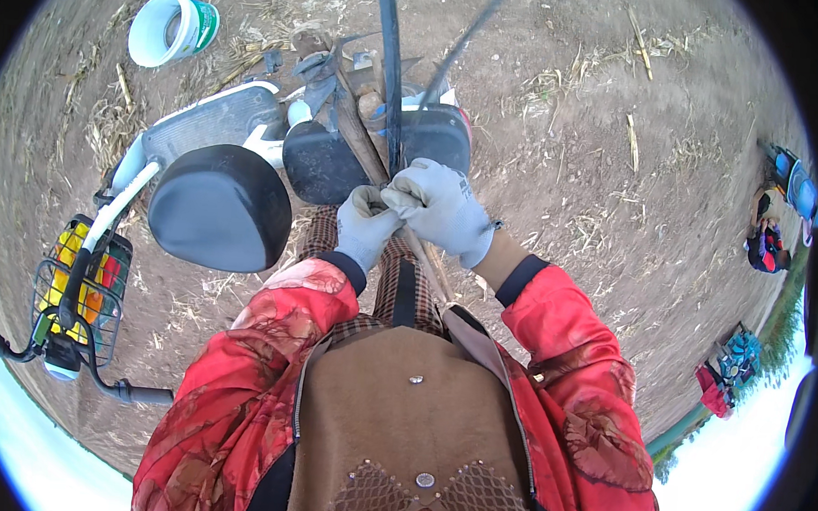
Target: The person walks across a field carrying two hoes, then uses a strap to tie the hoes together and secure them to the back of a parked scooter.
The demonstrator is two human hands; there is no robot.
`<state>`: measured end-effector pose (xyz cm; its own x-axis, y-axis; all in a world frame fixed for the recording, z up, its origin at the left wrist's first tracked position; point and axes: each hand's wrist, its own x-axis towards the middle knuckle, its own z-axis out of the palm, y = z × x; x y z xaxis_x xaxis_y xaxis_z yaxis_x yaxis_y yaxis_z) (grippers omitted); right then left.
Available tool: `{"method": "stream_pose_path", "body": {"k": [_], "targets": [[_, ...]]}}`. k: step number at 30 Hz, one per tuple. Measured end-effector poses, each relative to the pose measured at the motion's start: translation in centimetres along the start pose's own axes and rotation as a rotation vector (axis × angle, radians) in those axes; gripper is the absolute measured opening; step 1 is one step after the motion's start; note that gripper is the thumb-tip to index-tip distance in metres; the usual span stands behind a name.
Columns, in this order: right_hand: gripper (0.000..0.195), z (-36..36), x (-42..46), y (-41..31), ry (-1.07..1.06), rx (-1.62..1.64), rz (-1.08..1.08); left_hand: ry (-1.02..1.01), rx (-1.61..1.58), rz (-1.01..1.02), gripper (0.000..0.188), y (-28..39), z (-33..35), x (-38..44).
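Both my hands wear pale knit gloves and meet in front of my thighs. My left hand (367, 226) pinches with thumb and fingers at a wooden pole (360, 136). Pressed against it, my right hand (444, 205) grips a long dark flexible strip (393, 72) where it meets the pole. A blurred second length of strip (470, 34) rises to the right. The pole slants from near my lap up to a bundle of dark torn material (319, 85) at its far end. My fingers hide the spot where strip and pole join.
A white electric tricycle stands at left, with a black front seat (219, 209), a footboard (213, 120) and a wire basket (112, 339) holding bright packages. Behind the pole are black rear seats (323, 166). A white bucket (163, 33) sits on soil with corn stalks. A person (764, 245) is at far right.
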<state>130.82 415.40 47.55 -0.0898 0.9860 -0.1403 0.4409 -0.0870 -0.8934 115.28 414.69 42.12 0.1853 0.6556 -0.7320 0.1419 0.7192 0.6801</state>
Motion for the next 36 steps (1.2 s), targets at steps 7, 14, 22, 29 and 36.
{"method": "stream_pose_path", "body": {"k": [7,14,22,29,36], "targets": [[0.014,0.7,1.1,1.9,-0.020,0.074,-0.070,0.099,0.145,0.203,0.017,-3.8,0.1,1.5],[0.022,1.2,1.7,3.7,-0.087,0.617,0.768,-0.060,0.916,0.601,0.026,1.1,-3.0,2.4],[0.019,2.4,0.9,3.3,0.122,0.863,0.786,-0.262,-0.025,-0.078,0.029,2.5,-2.4,1.1],[0.011,1.1,0.8,2.4,-0.060,0.957,0.833,-0.054,-0.027,-0.095,0.039,2.5,-0.4,0.6],[0.015,1.5,1.5,2.8,-0.155,0.676,0.702,0.017,0.427,0.114,0.040,0.1,-1.0,2.0]]}}
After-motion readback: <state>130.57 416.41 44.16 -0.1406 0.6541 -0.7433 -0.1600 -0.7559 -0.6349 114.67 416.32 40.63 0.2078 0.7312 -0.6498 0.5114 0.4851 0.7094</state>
